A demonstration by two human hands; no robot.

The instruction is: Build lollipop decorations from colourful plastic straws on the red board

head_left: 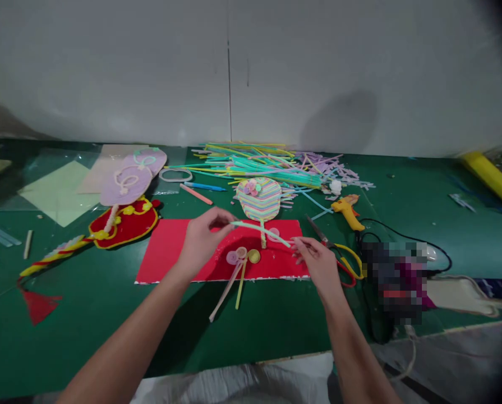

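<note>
Over a red board [166,247], a light green pipe cleaner [261,229] stretches in a slight bow between my hands. My left hand [206,235] pinches its left end between thumb and fingers. Close to its other end, my right hand [316,261] has thumb and fingers together near a pink strand; the exact contact there is too small to make out. On the board below lie coiled pipe-cleaner discs in purple, pink and yellow [254,256], some with straight tails. A striped pastel round fan [259,201] with small coiled flowers lies just beyond the board.
Loose pipe cleaners [267,165] are heaped at the back. Scissors [347,264] and a yellow glue gun [349,212] with a black cord lie on the right. Purple fans [127,182] and a red tasselled fan [124,224] are on the left, beside pale sheets [61,191].
</note>
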